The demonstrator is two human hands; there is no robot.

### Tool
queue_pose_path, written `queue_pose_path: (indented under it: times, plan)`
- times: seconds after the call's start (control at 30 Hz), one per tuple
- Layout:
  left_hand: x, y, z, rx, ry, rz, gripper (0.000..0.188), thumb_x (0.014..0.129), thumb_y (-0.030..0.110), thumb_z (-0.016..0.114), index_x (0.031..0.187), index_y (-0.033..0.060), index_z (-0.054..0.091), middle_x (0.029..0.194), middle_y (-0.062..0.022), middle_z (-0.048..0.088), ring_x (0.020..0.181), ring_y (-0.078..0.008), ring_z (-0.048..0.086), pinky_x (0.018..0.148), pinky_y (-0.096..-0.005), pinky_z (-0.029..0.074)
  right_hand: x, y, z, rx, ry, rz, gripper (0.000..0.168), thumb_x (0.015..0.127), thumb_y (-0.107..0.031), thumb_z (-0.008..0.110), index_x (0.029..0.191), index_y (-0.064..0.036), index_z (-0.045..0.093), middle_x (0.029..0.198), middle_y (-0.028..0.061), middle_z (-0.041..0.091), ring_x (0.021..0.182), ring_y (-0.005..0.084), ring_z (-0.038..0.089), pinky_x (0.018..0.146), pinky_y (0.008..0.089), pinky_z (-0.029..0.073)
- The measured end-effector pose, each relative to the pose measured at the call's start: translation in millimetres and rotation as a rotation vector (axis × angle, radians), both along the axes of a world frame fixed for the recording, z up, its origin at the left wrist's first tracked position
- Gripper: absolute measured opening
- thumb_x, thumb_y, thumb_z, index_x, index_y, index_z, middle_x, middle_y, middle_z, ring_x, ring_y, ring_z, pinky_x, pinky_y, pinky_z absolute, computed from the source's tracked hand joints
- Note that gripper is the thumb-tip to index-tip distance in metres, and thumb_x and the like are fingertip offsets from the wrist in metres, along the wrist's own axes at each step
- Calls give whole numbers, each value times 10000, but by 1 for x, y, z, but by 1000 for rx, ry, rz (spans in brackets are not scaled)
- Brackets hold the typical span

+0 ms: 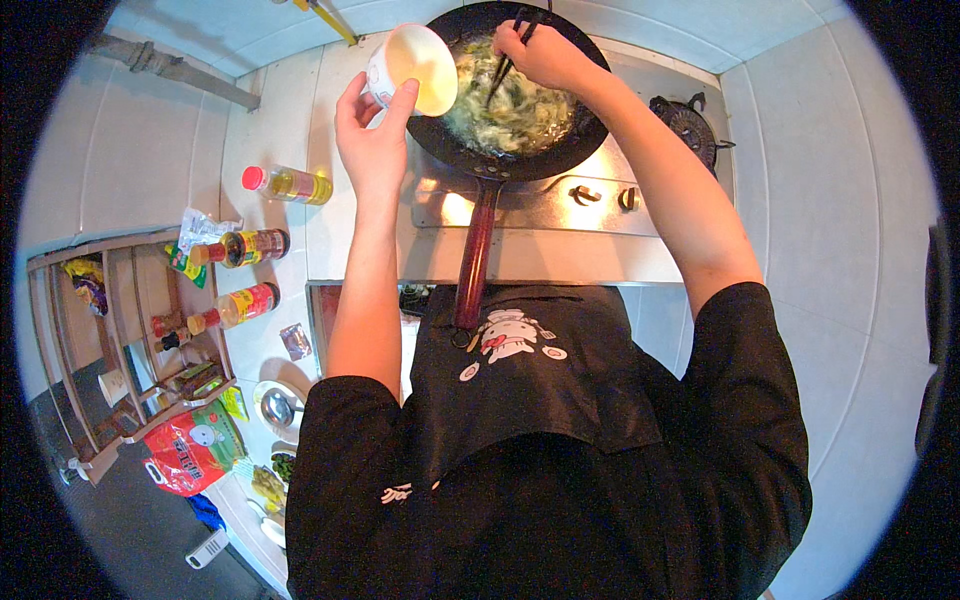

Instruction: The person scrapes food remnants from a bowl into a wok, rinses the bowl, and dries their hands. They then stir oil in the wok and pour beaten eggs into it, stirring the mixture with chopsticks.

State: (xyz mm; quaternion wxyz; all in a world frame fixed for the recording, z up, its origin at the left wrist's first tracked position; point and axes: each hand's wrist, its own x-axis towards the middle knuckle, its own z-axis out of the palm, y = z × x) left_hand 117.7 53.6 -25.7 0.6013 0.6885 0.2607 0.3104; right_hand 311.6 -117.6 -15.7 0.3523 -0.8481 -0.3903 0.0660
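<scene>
My left hand point(375, 139) grips a white bowl point(420, 71), thumb on its near rim. The bowl is tilted towards the wok, and a yellow liquid, perhaps beaten egg, shows inside it. Black chopsticks point(504, 71) are in my right hand point(541, 58), their tips down in the wok's contents. The black wok point(592, 142) stands on the gas stove, its reddish-brown handle point(477, 247) pointing towards me. In it, bubbling soup point(517, 124) holds green leaves and pale yellow shreds.
A second burner point(686, 131) and control knobs point(585, 196) lie to the right. Left on the counter stand an oil bottle point(296, 185) and two sauce bottles point(255, 247). Nearer me are a plate with a steel ladle point(277, 409), a wooden rack point(112, 337) and a red bag point(191, 450).
</scene>
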Motion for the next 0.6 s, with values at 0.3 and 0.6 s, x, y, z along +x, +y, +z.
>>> queue_pose_path:
  times: [0.3,0.6]
  plan:
    - [2,-4,2,34,-1,2,754,760,332,859,1321,-44,523,1180,-155,586,1063,-207,568,914,-343,481,-7,-10,4,-38,-64,-38,406,1013,-354,381,917,-18,588,777,201,653,722,414,623,691,485,497]
    - [3,1,-3,18,-4,6,753,763,337,858,1319,-46,525,1176,-155,587,1063,-204,563,918,-339,479,-9,-3,9,-119,-90,-75,450,1001,-407,401,902,-33,630,726,194,640,683,352,618,687,461,514]
